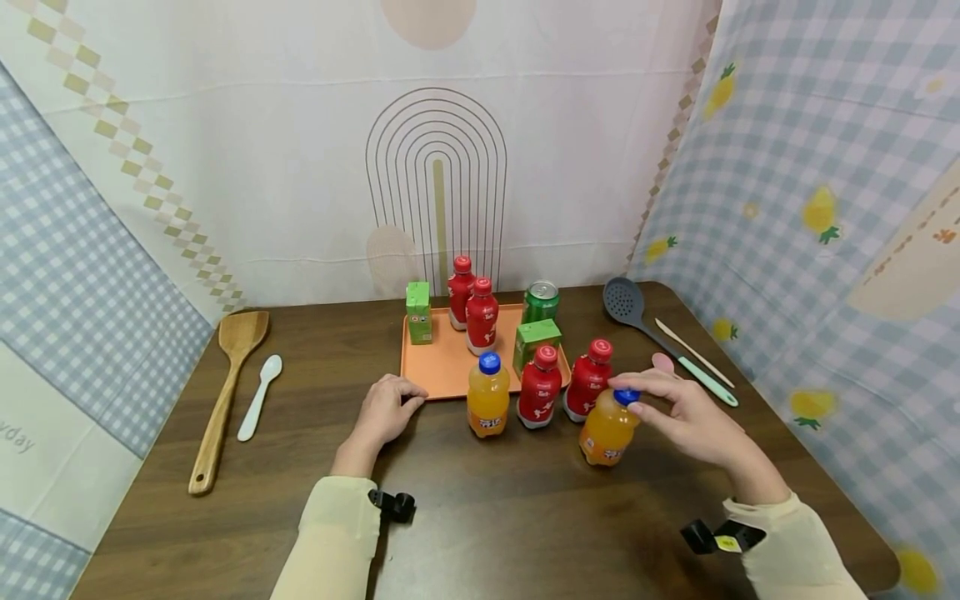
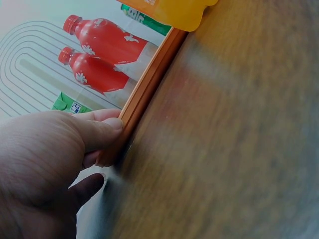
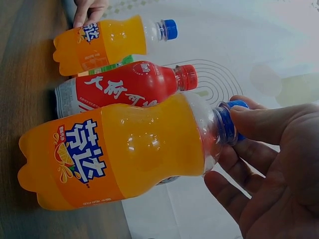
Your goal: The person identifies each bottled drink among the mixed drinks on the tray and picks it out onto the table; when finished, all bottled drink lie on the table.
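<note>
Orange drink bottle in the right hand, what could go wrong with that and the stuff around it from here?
The right hand grips the orange drink bottle at its blue cap, so the body below might swing or slip. That body is close to a red bottle, which it could knock over. The left hand pinches the orange tray near a corner; a tug might topple the two red bottles standing on it.

The dark wood-grained table (image 1: 465, 517) bears an orange tray (image 1: 442, 362), bottles (image 1: 488, 400), spatula (image 1: 224, 400), spoon (image 1: 260, 400) and skimmer (image 1: 662, 340).
</note>
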### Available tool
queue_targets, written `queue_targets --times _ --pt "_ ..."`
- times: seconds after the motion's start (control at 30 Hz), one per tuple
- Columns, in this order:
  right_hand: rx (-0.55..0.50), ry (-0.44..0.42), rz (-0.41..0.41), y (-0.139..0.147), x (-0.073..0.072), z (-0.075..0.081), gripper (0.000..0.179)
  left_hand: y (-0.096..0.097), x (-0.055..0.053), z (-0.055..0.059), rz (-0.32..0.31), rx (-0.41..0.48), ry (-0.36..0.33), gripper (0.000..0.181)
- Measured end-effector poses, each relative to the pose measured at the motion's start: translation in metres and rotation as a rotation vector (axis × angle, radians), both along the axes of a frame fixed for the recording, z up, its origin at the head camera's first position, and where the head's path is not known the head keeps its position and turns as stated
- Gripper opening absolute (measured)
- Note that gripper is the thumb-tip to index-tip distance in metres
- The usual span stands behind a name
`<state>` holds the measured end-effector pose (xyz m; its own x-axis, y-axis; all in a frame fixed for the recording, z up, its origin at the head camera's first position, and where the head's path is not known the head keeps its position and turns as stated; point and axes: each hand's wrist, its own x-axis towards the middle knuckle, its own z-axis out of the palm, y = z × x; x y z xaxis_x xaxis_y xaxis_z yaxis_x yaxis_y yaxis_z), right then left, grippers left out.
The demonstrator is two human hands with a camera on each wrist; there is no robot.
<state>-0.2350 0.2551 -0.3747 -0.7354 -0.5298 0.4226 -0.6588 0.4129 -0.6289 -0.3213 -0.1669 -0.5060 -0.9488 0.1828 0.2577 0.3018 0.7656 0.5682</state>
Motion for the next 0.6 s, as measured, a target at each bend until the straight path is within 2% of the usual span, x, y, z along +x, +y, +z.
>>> queue_targets --times 0.37,0.6 --pt "0.025 0.040 -0.014 -0.001 0.002 0.003 0.036 0.000 0.001 0.000 0.003 0.006 -0.004 0.006" --pt "0.056 0.072 -0.062 0.013 -0.014 -0.008 0.039 0.000 0.001 0.001 0.004 0.006 -0.002 0.007"
